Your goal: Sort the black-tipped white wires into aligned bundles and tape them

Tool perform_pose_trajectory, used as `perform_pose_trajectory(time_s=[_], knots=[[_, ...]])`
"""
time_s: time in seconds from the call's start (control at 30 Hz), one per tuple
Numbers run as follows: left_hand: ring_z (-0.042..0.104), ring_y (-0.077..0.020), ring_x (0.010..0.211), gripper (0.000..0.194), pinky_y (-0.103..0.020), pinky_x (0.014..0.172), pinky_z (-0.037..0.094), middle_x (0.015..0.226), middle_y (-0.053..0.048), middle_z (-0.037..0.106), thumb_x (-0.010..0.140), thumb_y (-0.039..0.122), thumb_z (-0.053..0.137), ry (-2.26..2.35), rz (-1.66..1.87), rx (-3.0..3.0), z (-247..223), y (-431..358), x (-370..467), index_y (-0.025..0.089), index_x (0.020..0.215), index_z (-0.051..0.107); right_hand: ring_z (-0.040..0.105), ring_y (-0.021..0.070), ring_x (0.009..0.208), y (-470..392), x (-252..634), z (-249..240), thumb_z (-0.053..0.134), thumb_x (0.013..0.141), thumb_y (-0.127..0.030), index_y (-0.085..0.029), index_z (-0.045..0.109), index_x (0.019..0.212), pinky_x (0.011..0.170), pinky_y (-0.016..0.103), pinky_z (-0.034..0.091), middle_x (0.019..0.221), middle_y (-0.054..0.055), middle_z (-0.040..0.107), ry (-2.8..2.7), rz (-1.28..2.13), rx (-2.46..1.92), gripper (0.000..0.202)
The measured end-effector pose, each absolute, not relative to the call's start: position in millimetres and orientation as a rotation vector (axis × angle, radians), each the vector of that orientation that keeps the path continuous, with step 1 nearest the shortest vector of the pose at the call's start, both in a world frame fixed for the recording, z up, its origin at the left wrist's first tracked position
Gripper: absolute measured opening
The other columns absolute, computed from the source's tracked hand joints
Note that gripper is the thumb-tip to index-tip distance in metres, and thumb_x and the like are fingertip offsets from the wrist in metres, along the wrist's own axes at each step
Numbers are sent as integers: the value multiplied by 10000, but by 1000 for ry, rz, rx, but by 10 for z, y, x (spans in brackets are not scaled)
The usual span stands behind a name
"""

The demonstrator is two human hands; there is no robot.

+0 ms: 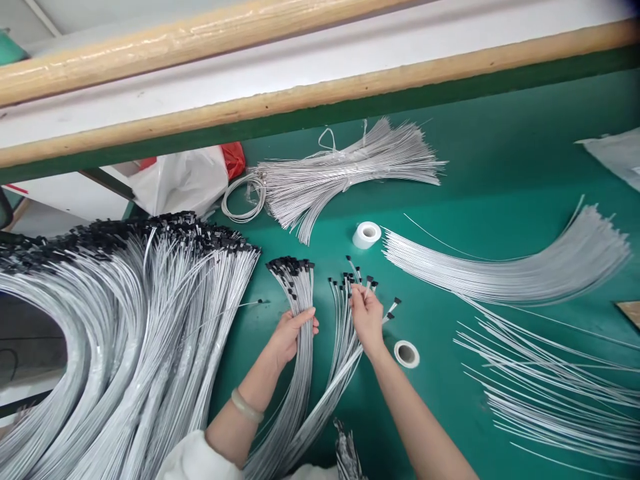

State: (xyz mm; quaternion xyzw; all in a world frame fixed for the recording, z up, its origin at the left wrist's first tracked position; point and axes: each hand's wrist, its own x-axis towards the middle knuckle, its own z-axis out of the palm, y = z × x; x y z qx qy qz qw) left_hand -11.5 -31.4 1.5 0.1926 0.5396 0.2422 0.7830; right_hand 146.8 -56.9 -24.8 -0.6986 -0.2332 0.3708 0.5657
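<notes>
My left hand (293, 333) is wrapped round a bundle of grey wires (304, 360) whose black connectors (293, 267) point away from me. To its right, my right hand (367, 317) pinches at the black-tipped ends of a looser group of wires (341, 327). These wires fan out around the fingers and cross the held bundle lower down. What exactly lies between my right fingertips is too small to make out. A white tape roll (367, 235) is beyond my right hand, and another roll (407, 354) lies just right of my right wrist.
A huge pile of black-tipped wires (165, 320) fills the left side. A tied wire bundle (350, 167) lies at the back, near a white plastic bag (185, 177). Loose wires (505, 273) spread over the green table (435, 427) at right. A wood-edged shelf (320, 87) crosses above.
</notes>
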Motion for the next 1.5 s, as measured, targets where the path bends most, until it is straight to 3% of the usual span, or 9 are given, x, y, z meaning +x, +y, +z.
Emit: perform_pose_trajectory(time_s=[0.13, 0.27, 0.33, 0.4, 0.53, 0.83, 1.07, 1.27, 1.5], knots=[[551, -96, 443, 322, -194, 435, 418, 554, -28, 618, 614, 384, 696, 1145, 525, 423, 37, -357, -36, 106, 734, 585, 533, 257, 801, -560, 1403, -344, 448, 743, -287, -28, 406, 1186, 731, 433, 424, 901, 162, 561, -957, 482, -2037, 515], [556, -103, 436, 301, -198, 428, 421, 574, -45, 638, 588, 346, 721, 1172, 553, 422, 42, -379, 1, 100, 700, 589, 380, 334, 1120, -596, 1311, -148, 472, 756, -323, -31, 384, 1224, 888, 509, 331, 1193, 236, 434, -1150, 248, -2020, 559], [555, -103, 432, 290, -198, 431, 424, 553, -41, 634, 578, 321, 730, 1181, 568, 415, 34, -385, 9, 98, 703, 595, 476, 287, 1031, -609, 1241, -28, 460, 786, -359, -97, 477, 1144, 830, 450, 408, 1111, 179, 516, -1122, 466, -1874, 443], [560, -103, 447, 289, -202, 458, 443, 552, -37, 634, 566, 292, 741, 1179, 586, 413, 23, -390, 15, 93, 731, 610, 581, 201, 725, -601, 1165, 51, 471, 787, -394, -151, 548, 1014, 616, 342, 489, 878, 89, 596, -998, 846, -1702, 341], [567, -104, 468, 299, -212, 499, 469, 554, -37, 637, 546, 252, 755, 1182, 603, 413, 9, -397, 19, 86, 762, 633, 446, 98, 393, -545, 1079, 76, 609, 684, -388, -182, 560, 657, 364, 228, 377, 527, -44, 489, -752, 1199, -1502, 213], [588, -115, 489, 310, -209, 490, 486, 598, -59, 660, 564, 264, 749, 1184, 593, 387, 58, -376, 15, 88, 798, 648, 484, 108, 475, -544, 1146, 84, 650, 641, -316, -177, 674, 684, 453, 237, 422, 567, -14, 593, -600, 1220, -1464, 147], [612, -132, 539, 277, -260, 597, 523, 665, -67, 677, 587, 245, 738, 1124, 627, 314, 31, -380, 6, 78, 791, 652, 465, 116, 443, -561, 1107, 33, 665, 618, -371, -176, 633, 670, 329, 215, 416, 493, -26, 515, -461, 1274, -1397, 204], [604, -137, 499, 242, -228, 507, 487, 595, -61, 662, 590, 263, 733, 1158, 611, 306, 76, -372, 10, 76, 711, 638, 452, 105, 432, -548, 1108, -11, 702, 564, -346, -168, 604, 595, 375, 230, 414, 471, -36, 508, -393, 1273, -1391, 206], [596, -119, 500, 243, -203, 488, 464, 582, -46, 652, 556, 255, 752, 1238, 623, 312, 70, -339, -23, 103, 684, 612, 543, 181, 545, -633, 1271, -195, 525, 708, -385, -183, 534, 590, 550, 316, 440, 547, 21, 545, -838, 914, -1807, 235]])
